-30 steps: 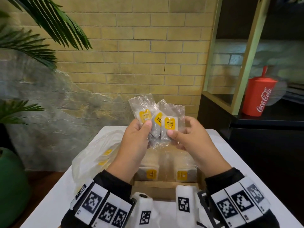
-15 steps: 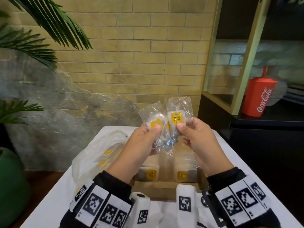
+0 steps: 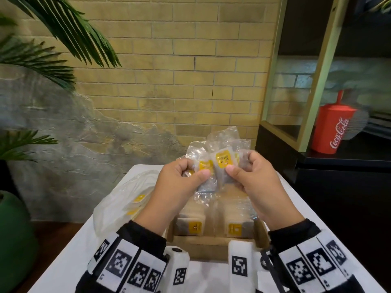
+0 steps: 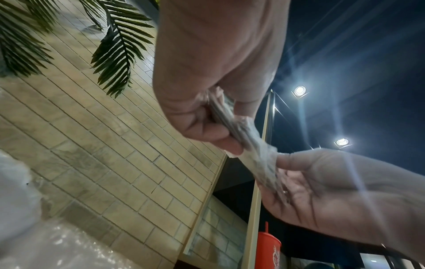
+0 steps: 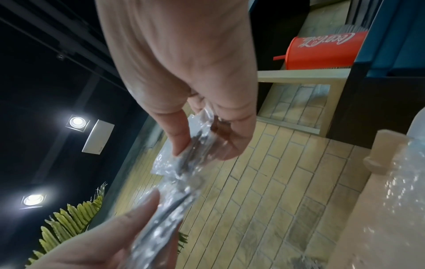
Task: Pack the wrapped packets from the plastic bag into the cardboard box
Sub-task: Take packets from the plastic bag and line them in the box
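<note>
Both hands hold a small bunch of clear-wrapped packets with yellow labels in the air above the cardboard box. My left hand pinches the left packet between thumb and fingers. My right hand pinches the right packet the same way. In the left wrist view the crumpled wrapper stretches between the two hands; the right wrist view shows the packets edge-on. Two wrapped stacks stand in the box under the hands. The plastic bag with more packets lies left of the box.
The box and bag sit on a white table against a brick wall. A dark counter on the right carries a red Coca-Cola cup. Palm leaves and a green pot are at the left.
The bunch of packets came lower and shifted right, closer over the box. Both hands kept hold and drew nearer together, with the packets overlapping more.
</note>
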A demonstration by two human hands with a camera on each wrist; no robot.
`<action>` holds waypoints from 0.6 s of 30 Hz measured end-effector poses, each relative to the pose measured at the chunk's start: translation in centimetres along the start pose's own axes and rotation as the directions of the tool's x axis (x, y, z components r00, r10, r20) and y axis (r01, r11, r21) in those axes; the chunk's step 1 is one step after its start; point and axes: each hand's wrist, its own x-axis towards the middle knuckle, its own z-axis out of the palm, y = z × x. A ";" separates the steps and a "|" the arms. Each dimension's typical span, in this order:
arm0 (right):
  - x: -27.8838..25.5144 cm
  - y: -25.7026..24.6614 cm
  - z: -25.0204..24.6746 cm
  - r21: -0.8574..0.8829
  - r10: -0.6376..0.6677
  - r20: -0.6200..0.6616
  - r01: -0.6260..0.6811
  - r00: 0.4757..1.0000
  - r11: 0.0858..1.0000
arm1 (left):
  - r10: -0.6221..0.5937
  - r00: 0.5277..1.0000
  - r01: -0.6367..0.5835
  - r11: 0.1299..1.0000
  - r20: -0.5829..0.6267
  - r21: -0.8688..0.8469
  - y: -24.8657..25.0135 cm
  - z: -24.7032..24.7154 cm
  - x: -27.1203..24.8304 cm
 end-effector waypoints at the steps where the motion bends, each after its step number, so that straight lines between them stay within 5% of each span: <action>1: -0.1 0.1 0.2 -0.013 0.013 0.030 -0.012 0.999 1.000 | 0.010 1.000 -0.010 1.000 0.015 0.008 -0.1 0.0 0.0; 7: -0.4 -0.1 0.2 0.061 0.100 0.174 -0.112 0.980 0.992 | 0.024 0.991 -0.028 0.999 0.128 0.031 0.2 0.0 -0.2; 18: -0.2 -0.4 -0.8 -0.004 0.131 0.112 -0.131 0.985 0.991 | 0.030 0.950 -0.050 0.997 0.311 0.058 0.8 -0.4 -0.5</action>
